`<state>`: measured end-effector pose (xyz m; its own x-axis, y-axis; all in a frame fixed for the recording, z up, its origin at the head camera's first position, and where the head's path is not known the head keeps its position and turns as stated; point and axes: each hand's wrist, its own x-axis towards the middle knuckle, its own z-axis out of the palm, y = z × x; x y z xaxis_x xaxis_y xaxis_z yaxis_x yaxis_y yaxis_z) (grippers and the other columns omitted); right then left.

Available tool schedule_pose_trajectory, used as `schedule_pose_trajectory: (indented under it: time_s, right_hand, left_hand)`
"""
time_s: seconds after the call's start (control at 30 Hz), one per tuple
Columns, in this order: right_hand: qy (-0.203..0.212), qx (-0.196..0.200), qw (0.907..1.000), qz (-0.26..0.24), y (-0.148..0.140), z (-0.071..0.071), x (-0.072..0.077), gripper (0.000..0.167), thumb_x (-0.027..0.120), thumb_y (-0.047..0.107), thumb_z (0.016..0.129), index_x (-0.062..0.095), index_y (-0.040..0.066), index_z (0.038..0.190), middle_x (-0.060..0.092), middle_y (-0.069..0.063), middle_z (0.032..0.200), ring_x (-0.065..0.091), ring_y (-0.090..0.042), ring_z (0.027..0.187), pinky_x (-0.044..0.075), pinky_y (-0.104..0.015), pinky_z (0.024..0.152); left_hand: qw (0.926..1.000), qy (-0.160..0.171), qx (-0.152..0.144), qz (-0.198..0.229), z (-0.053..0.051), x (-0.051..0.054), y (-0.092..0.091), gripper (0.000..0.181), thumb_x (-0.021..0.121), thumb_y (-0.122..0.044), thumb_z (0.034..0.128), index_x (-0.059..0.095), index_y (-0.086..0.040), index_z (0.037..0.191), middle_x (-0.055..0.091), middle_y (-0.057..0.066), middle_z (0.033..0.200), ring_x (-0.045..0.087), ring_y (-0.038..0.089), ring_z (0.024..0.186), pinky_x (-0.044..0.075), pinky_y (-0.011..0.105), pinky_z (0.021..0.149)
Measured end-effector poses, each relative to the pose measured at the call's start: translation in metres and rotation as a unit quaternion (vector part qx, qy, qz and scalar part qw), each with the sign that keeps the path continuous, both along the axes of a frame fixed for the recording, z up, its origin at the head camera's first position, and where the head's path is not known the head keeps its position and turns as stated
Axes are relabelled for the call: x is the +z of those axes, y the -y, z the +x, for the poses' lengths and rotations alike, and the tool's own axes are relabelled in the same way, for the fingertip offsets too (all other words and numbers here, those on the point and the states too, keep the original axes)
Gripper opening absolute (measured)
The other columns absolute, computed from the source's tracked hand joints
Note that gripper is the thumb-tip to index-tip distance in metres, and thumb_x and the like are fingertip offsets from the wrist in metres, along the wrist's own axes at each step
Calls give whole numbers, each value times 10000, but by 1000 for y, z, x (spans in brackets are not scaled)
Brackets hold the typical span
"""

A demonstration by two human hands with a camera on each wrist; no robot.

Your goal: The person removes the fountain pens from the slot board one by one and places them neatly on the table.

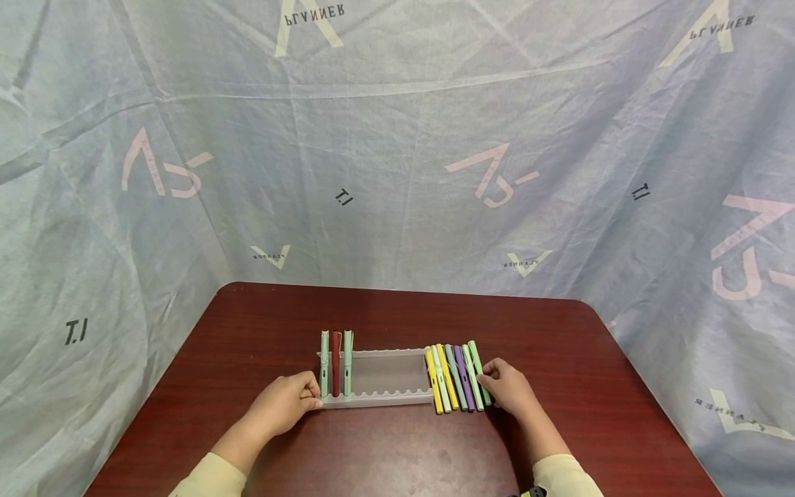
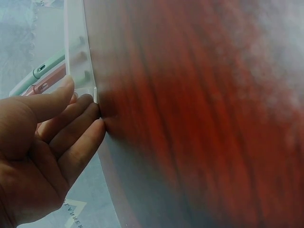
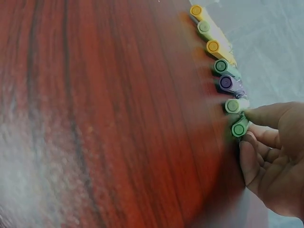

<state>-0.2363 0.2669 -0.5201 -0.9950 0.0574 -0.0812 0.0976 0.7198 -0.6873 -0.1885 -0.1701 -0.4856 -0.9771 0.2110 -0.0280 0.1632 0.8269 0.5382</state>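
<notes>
Right hand is pinching a green pen, left hand the tray; three pens seated, six others apparently remaining.

Between our left hand and right hand, we could pass over the middle of the pale translucent plastic tray. Three slim pens, two mint-green and one dark red, block us beside the left hand; seven slim yellow, green and purple pens bar the right hand's way. Nearer than both hands, the glossy red-brown wooden bench gives us room; beyond them, grey printed cloth stops us.
</notes>
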Motion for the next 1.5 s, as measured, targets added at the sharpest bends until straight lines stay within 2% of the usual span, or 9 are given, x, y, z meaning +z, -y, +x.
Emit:
schedule_pose_trajectory:
  time_s: [0.3, 0.47, 0.6, 0.7, 0.83, 0.97, 1.1, 1.27, 1.5]
  right_hand:
    - [21, -176, 9998, -20, -2, 0, 3, 319, 619, 355, 963, 598, 67, 1100, 644, -88, 952, 602, -197, 705, 507, -359, 602]
    - [-572, -387, 9968, 394, 5, -1, 4, 338, 560, 420, 982, 612, 109, 1105, 674, -65, 1000, 612, -210, 869, 479, -413, 749]
    - [-991, -346, 9944, 138, 21, -4, 10, 283, 551, 423, 991, 646, 166, 1065, 680, -30, 951, 600, -176, 833, 469, -366, 728]
    - [-1077, -68, 9933, -425, 38, -4, 18, 269, 569, 411, 990, 662, 165, 1045, 681, -54, 906, 628, -190, 803, 483, -316, 689]
    - [-934, 778, 9844, -1272, 65, -2, 29, 271, 602, 341, 985, 664, 81, 1025, 666, -128, 826, 650, -307, 749, 515, -300, 633]
    - [-818, 1739, 9687, -1571, 94, -1, 33, 274, 605, 289, 986, 666, 28, 1042, 690, -104, 855, 681, -311, 790, 545, -295, 672]
    - [-727, 2281, 9587, -1535, 125, -1, 34, 318, 622, 308, 973, 679, 33, 1122, 719, -56, 1017, 699, -235, 921, 540, -282, 770]
    - [-399, 2449, 9567, -1520, 165, -2, 29, 362, 634, 340, 960, 676, 53, 1176, 719, -50, 1039, 686, -197, 884, 538, -313, 747]
    - [67, 2263, 9455, -2340, 205, -2, 23, 341, 667, 254, 936, 662, 7, 1171, 720, -168, 970, 691, -307, 832, 560, -418, 723]
  left_hand:
    - [10000, -43, 29, 14, 0, -2, 1, 178, 763, -228, 847, 585, -239, 836, 621, -141, 724, 509, 79, 653, 442, 329, 672]
    - [10000, -88, 3, 15, -1, -3, 1, 186, 768, -234, 841, 583, -242, 831, 625, -148, 728, 513, 71, 652, 443, 323, 673]
    - [10000, -79, 6, 24, -1, -3, 1, 183, 767, -235, 842, 584, -240, 835, 625, -148, 730, 512, 70, 652, 443, 322, 672]
    - [10000, -71, 23, 30, -1, -2, 1, 183, 768, -233, 840, 585, -238, 834, 625, -149, 728, 513, 69, 651, 443, 321, 670]
    - [10000, -92, 27, 26, 0, -2, 2, 187, 772, -235, 835, 585, -237, 830, 619, -154, 715, 510, 66, 643, 440, 316, 666]
    - [10000, -88, 20, 17, 0, -2, 1, 189, 771, -237, 836, 582, -239, 830, 610, -158, 701, 504, 65, 636, 437, 312, 661]
    - [10000, -68, 31, 6, -1, -2, 1, 187, 771, -234, 836, 584, -238, 831, 611, -156, 703, 506, 66, 638, 438, 314, 662]
    - [10000, -80, 34, -6, -1, -2, 2, 185, 770, -234, 837, 586, -236, 831, 609, -153, 705, 504, 66, 638, 438, 314, 661]
    - [10000, 4, 3, 20, -1, -2, 2, 178, 763, -230, 846, 585, -239, 837, 616, -146, 716, 510, 68, 640, 440, 316, 653]
